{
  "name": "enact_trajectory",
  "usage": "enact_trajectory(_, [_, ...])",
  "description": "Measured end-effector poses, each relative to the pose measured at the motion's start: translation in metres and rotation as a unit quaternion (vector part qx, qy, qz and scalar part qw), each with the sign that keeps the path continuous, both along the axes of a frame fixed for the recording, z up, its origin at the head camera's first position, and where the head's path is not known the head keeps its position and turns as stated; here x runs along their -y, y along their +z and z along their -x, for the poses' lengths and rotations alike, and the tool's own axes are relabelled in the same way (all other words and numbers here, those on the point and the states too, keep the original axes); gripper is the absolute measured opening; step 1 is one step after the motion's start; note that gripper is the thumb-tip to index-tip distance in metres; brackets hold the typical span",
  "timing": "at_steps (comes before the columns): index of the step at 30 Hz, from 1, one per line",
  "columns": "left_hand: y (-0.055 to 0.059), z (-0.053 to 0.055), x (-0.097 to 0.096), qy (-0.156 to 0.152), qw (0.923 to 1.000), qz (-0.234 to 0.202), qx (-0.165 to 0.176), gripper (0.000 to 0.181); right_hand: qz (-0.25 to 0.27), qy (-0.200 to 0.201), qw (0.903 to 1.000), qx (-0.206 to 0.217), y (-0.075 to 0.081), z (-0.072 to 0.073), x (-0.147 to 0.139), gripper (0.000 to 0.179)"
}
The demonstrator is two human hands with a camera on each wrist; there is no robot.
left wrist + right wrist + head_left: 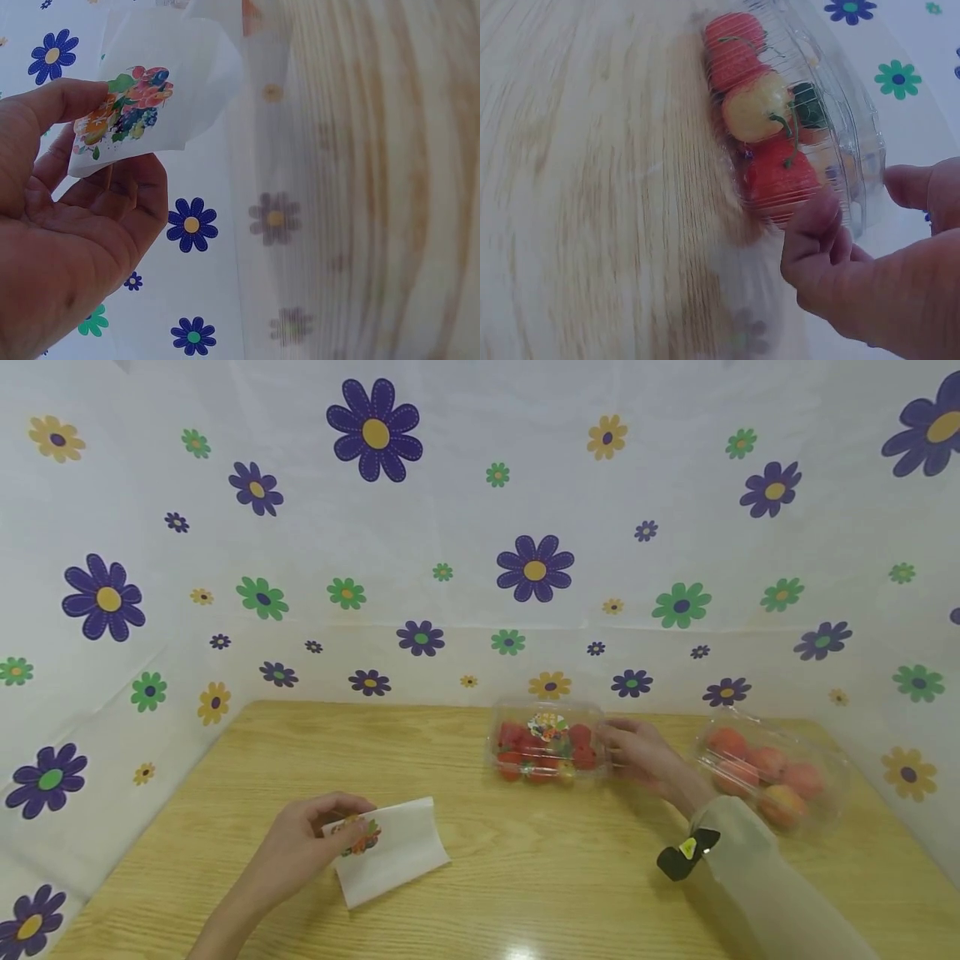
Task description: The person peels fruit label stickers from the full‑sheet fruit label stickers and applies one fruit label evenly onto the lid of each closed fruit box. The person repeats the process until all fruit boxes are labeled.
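My left hand (pixel 303 839) pinches a white sticker sheet (pixel 405 856) between thumb and fingers, above the front left of the table. A printed bunch of colourful fruit (pixel 131 109) shows on the sheet, near the thumb. My right hand (pixel 648 756) grips the right end of a clear plastic fruit box (pixel 495 727), its thumb at the rim and its fingers curled against the side in the right wrist view. Inside are red and yellow fruits (pixel 757 109) with green stems. A fruit label (pixel 547 727) sits on the lid.
A second clear plastic box (pixel 821 756) with several peach-like fruits (pixel 768 764) stands at the right, beside my right forearm. The wooden table (pixel 525 852) ends at a flower-patterned white cloth (pixel 442 527) at the back and sides. A black strap (pixel 686 856) circles my right wrist.
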State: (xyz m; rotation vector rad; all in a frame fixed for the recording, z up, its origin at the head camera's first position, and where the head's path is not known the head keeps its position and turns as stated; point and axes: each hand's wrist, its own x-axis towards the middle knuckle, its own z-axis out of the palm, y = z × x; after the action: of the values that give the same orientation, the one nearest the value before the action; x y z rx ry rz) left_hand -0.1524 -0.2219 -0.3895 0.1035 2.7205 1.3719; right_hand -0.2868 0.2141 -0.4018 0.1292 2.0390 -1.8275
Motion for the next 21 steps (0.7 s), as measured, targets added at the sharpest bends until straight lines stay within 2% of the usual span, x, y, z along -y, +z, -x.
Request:
enact_trajectory(2, [0.0, 0.0, 0.001, 0.002, 1.0, 0.007, -0.001, 0.025, -0.025, -0.009, 0.9995, -0.016, 0.003, -0.005, -0.001, 0.065])
enact_trajectory(4, [0.0, 0.0, 0.002, 0.003, 0.9999, 0.011, -0.001, 0.026, -0.074, -0.016, 0.9964, -0.039, 0.008, -0.01, -0.004, 0.067])
enact_trajectory(7, [-0.001, 0.001, 0.006, 0.007, 0.9997, 0.022, -0.003, 0.027, -0.152, -0.015, 0.9841, -0.091, 0.016, -0.021, -0.013, 0.065])
enact_trajectory(11, [-0.006, 0.005, 0.013, 0.014, 0.9985, 0.051, -0.011, 0.029, -0.243, -0.006, 0.9508, -0.192, 0.031, -0.038, -0.031, 0.052])
enact_trajectory(14, [-0.01, 0.009, 0.02, 0.017, 0.9973, 0.067, -0.022, 0.032, -0.311, 0.0, 0.9148, -0.257, 0.043, -0.049, -0.048, 0.044])
enact_trajectory(19, [-0.016, 0.012, 0.028, 0.014, 0.9951, 0.086, -0.046, 0.038, -0.397, 0.023, 0.8692, -0.294, 0.054, -0.062, -0.086, 0.051])
enact_trajectory(21, [-0.016, 0.013, 0.029, 0.013, 0.9934, 0.096, -0.06, 0.04, -0.42, 0.029, 0.8561, -0.3, 0.055, -0.065, -0.103, 0.055])
